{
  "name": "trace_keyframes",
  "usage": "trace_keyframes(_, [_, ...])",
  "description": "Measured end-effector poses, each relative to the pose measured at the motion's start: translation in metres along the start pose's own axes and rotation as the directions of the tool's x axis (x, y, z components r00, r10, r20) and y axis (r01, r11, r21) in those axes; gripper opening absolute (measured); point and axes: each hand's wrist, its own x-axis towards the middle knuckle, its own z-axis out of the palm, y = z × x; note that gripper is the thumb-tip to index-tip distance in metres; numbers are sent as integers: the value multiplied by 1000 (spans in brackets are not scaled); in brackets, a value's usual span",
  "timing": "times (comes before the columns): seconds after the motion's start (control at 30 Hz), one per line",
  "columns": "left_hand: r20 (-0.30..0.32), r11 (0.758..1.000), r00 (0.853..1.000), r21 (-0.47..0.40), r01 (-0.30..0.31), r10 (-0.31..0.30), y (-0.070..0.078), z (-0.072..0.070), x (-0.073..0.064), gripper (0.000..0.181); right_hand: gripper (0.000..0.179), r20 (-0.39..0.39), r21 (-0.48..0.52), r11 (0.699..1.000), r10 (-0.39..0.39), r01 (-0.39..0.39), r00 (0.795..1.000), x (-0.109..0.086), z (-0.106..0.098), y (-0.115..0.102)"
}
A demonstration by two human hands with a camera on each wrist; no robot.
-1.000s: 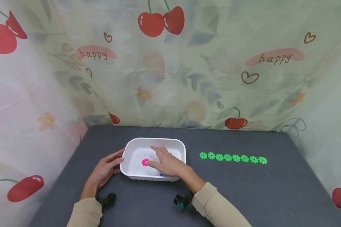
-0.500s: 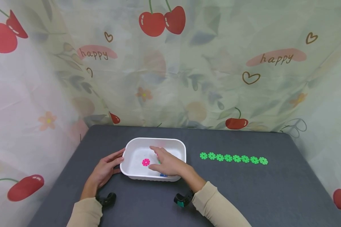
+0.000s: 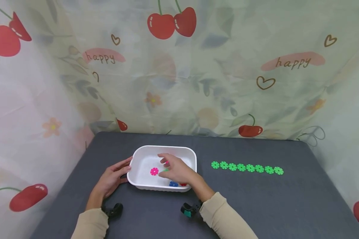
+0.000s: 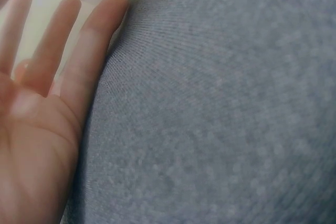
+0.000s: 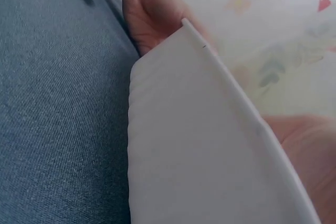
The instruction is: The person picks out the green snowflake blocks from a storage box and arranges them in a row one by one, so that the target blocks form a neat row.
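Note:
A white plastic tray (image 3: 140, 182) stands on the dark table, holding several small flower-shaped discs. My left hand (image 3: 111, 179) touches the tray's left end; in the left wrist view its straight fingers (image 4: 89, 51) meet the outer wall. Over the right half of the tray is my right hand (image 3: 176, 171), fingers slightly bent and thumb apart from them. A pink disc (image 3: 154, 171) lies left of the right thumb. Below the palm show a blue disc (image 3: 173, 184) and part of a red one (image 3: 183, 184). A green disc (image 3: 166, 170) is partly hidden by this hand.
To the tray's right, a row of several green flower-shaped discs (image 3: 241, 167) lies on the table (image 3: 242, 205). Patterned cloth (image 3: 185, 89) hangs behind and at both sides of the table. Each wrist wears a black strapped device.
The right hand has drawn slightly back to the right, its fingers more bent. More of the pink, blue and red discs shows. The left hand stays at the tray's end.

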Motion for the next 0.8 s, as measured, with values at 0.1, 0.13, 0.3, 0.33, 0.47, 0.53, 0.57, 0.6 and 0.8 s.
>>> trace_keyframes(0.1, [-3, 1000, 1000, 5, 1, -1, 0, 0, -1, 65, 63, -18, -88, 996, 11, -13, 1000, 3, 1, 1])
trace_keyframes(0.13, [0, 1000, 1000, 6, -2, 2, 0, 0, -1, 65, 62, -22, -106, 994, 23, -25, 999, 4, 1, 2])
trace_keyframes(0.3, [0, 1000, 1000, -7, -14, 14, 0, -1, -1, 64, 59, -37, -142, 988, 61, -66, 997, 6, 3, 6])
trace_keyframes(0.33, [6, 1000, 1000, -4, -18, 18, 0, -1, -1, 65, 57, -35, -155, 986, 64, -69, 997, 7, 4, 7])
trace_keyframes(0.47, [-3, 1000, 1000, -11, -12, 12, 0, 0, -1, 65, 51, -30, -200, 977, 71, -75, 997, 8, 5, 10])
trace_keyframes(0.53, [8, 1000, 1000, -2, -10, 10, 0, -1, -1, 66, 48, -31, -214, 973, 77, -82, 997, 8, 6, 10])
trace_keyframes(0.57, [3, 1000, 1000, -4, -5, 5, 0, 0, -1, 65, 47, -33, -215, 973, 81, -87, 996, 8, 6, 10])
trace_keyframes(0.6, [5, 1000, 1000, 0, -6, 6, 0, 0, -1, 66, 46, -35, -217, 972, 89, -94, 995, 8, 6, 10])
trace_keyframes(0.8, [-3, 1000, 1000, 2, 4, -4, -1, 0, 0, 66, 38, -34, -270, 957, 99, -105, 994, 7, 8, 7])
